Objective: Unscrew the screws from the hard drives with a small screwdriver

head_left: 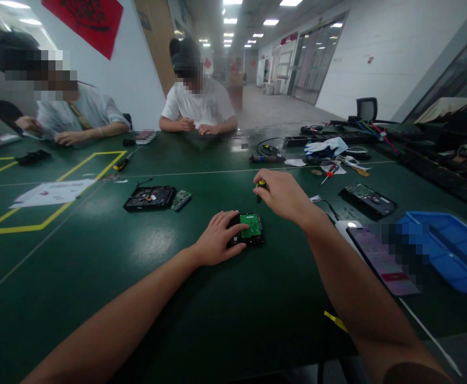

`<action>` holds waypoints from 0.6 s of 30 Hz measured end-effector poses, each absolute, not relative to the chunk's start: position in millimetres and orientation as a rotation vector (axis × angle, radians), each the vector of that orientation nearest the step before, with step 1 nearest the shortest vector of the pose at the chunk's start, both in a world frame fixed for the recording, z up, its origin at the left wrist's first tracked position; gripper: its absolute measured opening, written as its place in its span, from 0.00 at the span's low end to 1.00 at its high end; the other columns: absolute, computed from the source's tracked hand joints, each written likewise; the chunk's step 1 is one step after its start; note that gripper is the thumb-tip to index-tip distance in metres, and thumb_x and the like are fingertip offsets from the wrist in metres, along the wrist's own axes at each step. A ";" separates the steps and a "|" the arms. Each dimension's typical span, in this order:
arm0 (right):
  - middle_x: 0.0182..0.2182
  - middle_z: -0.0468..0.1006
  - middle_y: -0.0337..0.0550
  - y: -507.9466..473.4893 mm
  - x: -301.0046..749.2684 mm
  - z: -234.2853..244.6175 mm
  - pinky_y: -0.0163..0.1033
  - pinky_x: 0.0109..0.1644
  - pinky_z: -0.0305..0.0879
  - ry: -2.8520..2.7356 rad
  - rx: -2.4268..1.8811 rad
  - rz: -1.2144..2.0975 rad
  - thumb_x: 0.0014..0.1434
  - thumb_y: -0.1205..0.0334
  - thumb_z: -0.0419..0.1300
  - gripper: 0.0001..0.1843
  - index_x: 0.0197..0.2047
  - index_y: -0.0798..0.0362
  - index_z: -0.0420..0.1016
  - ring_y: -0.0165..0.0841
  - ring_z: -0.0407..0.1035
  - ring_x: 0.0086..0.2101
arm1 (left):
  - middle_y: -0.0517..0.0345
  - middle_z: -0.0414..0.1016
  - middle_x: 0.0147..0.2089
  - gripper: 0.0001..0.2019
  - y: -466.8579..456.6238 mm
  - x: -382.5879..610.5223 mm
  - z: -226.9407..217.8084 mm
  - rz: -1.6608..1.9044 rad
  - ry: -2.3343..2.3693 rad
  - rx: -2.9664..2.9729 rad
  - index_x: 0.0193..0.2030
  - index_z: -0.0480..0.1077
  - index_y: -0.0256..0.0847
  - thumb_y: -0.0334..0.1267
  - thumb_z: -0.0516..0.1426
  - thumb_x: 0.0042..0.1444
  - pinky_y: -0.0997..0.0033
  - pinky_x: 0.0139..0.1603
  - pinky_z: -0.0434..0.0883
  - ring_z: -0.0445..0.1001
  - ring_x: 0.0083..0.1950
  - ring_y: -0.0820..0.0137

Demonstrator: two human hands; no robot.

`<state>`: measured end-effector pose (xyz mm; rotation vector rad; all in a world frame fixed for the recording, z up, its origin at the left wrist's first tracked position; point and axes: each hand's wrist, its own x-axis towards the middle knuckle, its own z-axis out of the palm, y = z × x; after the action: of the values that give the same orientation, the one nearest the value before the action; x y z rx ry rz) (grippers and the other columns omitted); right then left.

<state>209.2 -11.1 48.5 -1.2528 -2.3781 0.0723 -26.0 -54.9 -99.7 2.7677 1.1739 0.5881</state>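
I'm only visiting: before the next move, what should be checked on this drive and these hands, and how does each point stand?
1. Left hand resting on the black drive: ok.
2. Green board facing up: ok.
3. Yellow-and-black tool held in the right hand: ok.
4. Tool's tip touching the drive: cannot tell; it is lost against the dark table.
5. Blue tray apart from the drive: ok, off to the right.

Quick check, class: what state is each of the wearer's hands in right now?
Left hand: open, spread over the hard drive.
Right hand: closed, holding a yellow-and-black tool.
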 end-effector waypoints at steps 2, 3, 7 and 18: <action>0.44 0.80 0.49 -11.5 208.9 49.8 0.44 0.53 0.63 -2.407 -1.163 0.090 0.64 0.68 0.61 0.09 0.48 0.53 0.78 0.41 0.72 0.46 | 0.44 0.51 0.77 0.27 -55.1 -25.8 -99.1 0.577 1.176 2.778 0.69 0.66 0.49 0.54 0.57 0.66 0.36 0.75 0.53 0.54 0.76 0.46; 0.44 0.80 0.49 -11.6 208.6 50.4 0.44 0.53 0.62 -2.411 -1.144 0.086 0.65 0.68 0.60 0.09 0.47 0.53 0.78 0.41 0.71 0.46 | 0.44 0.51 0.77 0.27 -55.1 -25.8 -98.8 0.574 1.175 2.782 0.69 0.66 0.48 0.54 0.57 0.67 0.36 0.75 0.53 0.54 0.76 0.46; 0.39 0.80 0.47 -10.7 207.7 50.9 0.44 0.50 0.62 -2.395 -1.206 0.077 0.68 0.64 0.58 0.08 0.43 0.52 0.79 0.40 0.71 0.42 | 0.43 0.52 0.76 0.27 -54.9 -26.2 -98.5 0.578 1.170 2.780 0.69 0.66 0.48 0.54 0.57 0.67 0.36 0.75 0.53 0.54 0.76 0.46; 0.43 0.79 0.50 -10.2 206.4 46.4 0.45 0.49 0.63 -2.395 -1.207 0.059 0.66 0.68 0.55 0.07 0.43 0.53 0.75 0.41 0.71 0.43 | 0.46 0.51 0.77 0.28 -53.1 -27.2 -101.1 0.588 1.165 2.772 0.70 0.65 0.50 0.55 0.58 0.66 0.35 0.75 0.53 0.54 0.76 0.46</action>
<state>206.4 -10.2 46.4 -1.2074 -2.3945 0.0590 -27.2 -53.1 -101.1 2.7724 1.1654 0.5883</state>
